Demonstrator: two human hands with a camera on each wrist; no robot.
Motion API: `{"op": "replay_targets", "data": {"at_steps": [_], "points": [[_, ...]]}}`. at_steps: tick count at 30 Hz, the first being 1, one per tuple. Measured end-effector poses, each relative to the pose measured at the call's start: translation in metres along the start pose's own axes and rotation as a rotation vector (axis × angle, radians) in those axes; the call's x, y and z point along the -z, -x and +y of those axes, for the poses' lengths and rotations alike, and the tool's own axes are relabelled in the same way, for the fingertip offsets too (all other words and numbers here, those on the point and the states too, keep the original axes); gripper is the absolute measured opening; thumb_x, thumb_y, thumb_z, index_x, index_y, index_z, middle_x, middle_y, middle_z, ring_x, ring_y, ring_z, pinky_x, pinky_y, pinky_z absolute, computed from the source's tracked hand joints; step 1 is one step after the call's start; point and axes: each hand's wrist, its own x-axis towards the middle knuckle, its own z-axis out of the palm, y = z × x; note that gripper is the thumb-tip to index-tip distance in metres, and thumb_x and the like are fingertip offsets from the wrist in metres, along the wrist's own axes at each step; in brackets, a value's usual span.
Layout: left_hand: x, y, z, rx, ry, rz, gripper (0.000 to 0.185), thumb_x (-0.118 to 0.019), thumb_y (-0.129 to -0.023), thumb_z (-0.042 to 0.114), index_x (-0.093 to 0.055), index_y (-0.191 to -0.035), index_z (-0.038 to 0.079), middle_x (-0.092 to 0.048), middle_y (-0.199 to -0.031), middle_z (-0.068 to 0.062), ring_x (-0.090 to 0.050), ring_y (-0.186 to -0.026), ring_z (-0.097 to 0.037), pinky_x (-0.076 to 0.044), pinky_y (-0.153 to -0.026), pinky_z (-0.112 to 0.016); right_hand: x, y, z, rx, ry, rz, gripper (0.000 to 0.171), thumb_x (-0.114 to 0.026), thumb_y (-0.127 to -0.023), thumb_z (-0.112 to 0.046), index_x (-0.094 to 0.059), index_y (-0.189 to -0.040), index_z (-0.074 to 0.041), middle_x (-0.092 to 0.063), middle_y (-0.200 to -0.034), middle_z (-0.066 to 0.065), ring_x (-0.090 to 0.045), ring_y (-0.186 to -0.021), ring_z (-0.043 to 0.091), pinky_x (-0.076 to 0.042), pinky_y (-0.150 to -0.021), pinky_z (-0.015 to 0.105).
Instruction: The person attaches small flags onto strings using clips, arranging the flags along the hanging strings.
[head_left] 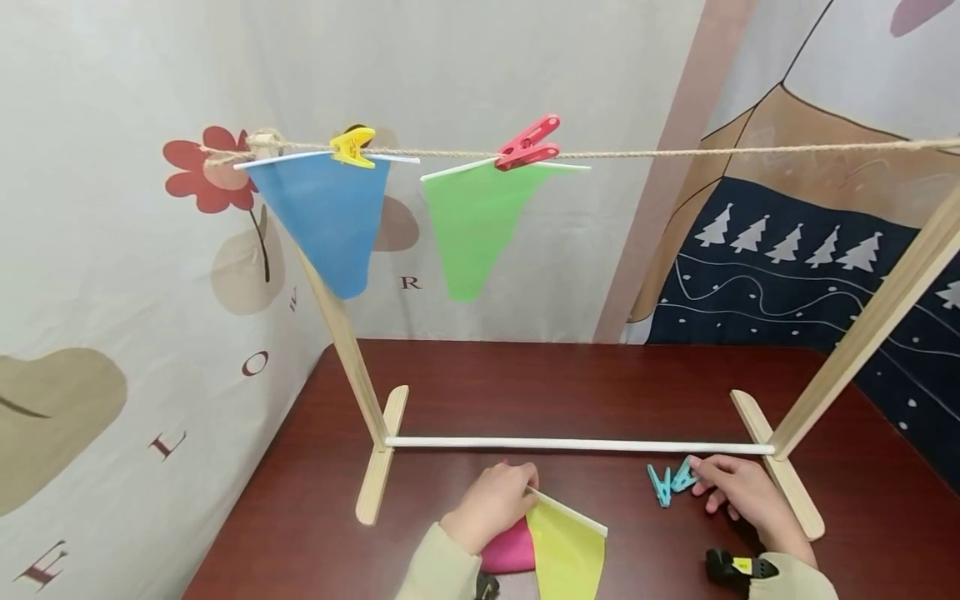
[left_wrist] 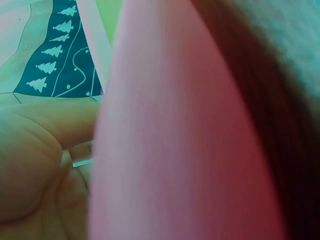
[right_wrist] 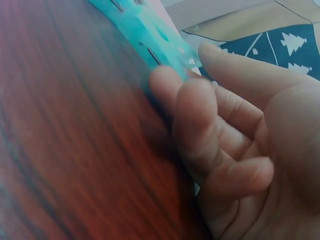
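Note:
My left hand pinches a yellow flag near one end of its white top stick. A pink flag shows under that hand and fills the middle of the left wrist view, blurred; I cannot tell whether the fingers hold it too. To the right, my right hand has thumb and fingertips round the handle end of a teal clothespin, seen close up in the right wrist view. A second teal clothespin lies just left of it on the table.
A twine line runs across a wooden frame. On it hang a blue flag with a yellow clip and a green flag with a red clothespin. A white bar joins the frame's feet.

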Motion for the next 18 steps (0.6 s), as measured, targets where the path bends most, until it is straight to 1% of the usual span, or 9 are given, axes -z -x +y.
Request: {"op": "replay_targets", "data": {"at_steps": [2,5,7,9,14,16,18], "points": [[-0.0011,0.0002,0.0001,0.002,0.001,-0.004,0.003,-0.063,-0.077,0.014,-0.060,-0.077,0.015,-0.050,-0.060,0.011,-0.047,-0.055,-0.007,-0.037,-0.094,-0.034,-0.0015,0.0001,-0.0009,-0.012,0.008,0.002,0.054,-0.055,-0.078,-0.057,-0.062,-0.093,-0.006,-0.062,-0.072,0.003,-0.058,-0.058,0.018,-0.041,-0.047,0.031],[-0.0033,0.0004,0.0014,-0.001,-0.002,0.001,0.004,-0.062,-0.076,0.015,-0.059,-0.075,0.016,-0.047,-0.060,0.013,-0.044,-0.054,-0.006,-0.044,-0.078,-0.028,-0.0031,0.0004,-0.0021,-0.014,0.024,0.022,0.055,-0.055,-0.077,-0.058,-0.062,-0.090,-0.005,-0.061,-0.069,0.002,-0.058,-0.057,0.017,-0.040,-0.045,0.031],[-0.0046,0.0008,0.0028,-0.001,0.004,0.001,0.005,-0.062,-0.076,0.016,-0.057,-0.074,0.017,-0.046,-0.060,0.013,-0.043,-0.053,-0.005,-0.044,-0.066,-0.024,-0.0035,0.0006,-0.0025,-0.019,0.035,0.037,0.055,-0.055,-0.077,-0.058,-0.061,-0.087,-0.005,-0.060,-0.067,0.002,-0.058,-0.056,0.017,-0.040,-0.045,0.030],[-0.0049,0.0012,0.0039,-0.003,0.014,-0.005,0.006,-0.062,-0.076,0.016,-0.057,-0.073,0.017,-0.046,-0.060,0.013,-0.043,-0.053,-0.005,-0.039,-0.057,-0.022,-0.0036,0.0008,-0.0028,-0.019,0.046,0.042,0.055,-0.054,-0.077,-0.059,-0.061,-0.085,-0.005,-0.060,-0.065,0.002,-0.058,-0.055,0.017,-0.040,-0.044,0.031],[-0.0024,0.0016,0.0046,-0.017,0.028,-0.021,0.005,-0.061,-0.075,0.015,-0.057,-0.073,0.016,-0.047,-0.060,0.012,-0.045,-0.056,-0.006,-0.044,-0.068,-0.026,-0.0024,0.0013,-0.0041,-0.029,0.056,0.034,0.055,-0.052,-0.078,-0.060,-0.058,-0.078,-0.006,-0.059,-0.063,0.002,-0.057,-0.054,0.017,-0.041,-0.045,0.031],[-0.0015,0.0015,0.0048,-0.016,0.027,-0.024,0.006,-0.061,-0.076,0.018,-0.056,-0.072,0.017,-0.047,-0.060,0.012,-0.045,-0.056,-0.006,-0.044,-0.068,-0.025,-0.0019,0.0012,-0.0045,-0.027,0.049,0.029,0.054,-0.052,-0.078,-0.060,-0.057,-0.076,-0.006,-0.058,-0.062,0.003,-0.057,-0.054,0.018,-0.041,-0.045,0.031],[-0.0004,0.0012,0.0052,-0.006,0.032,-0.032,0.008,-0.060,-0.077,0.021,-0.056,-0.071,0.018,-0.046,-0.059,0.013,-0.044,-0.055,-0.006,-0.042,-0.062,-0.023,-0.0014,0.0009,-0.0045,-0.017,0.034,0.025,0.053,-0.053,-0.079,-0.059,-0.056,-0.074,-0.006,-0.057,-0.061,0.004,-0.057,-0.054,0.019,-0.041,-0.045,0.031]]}}
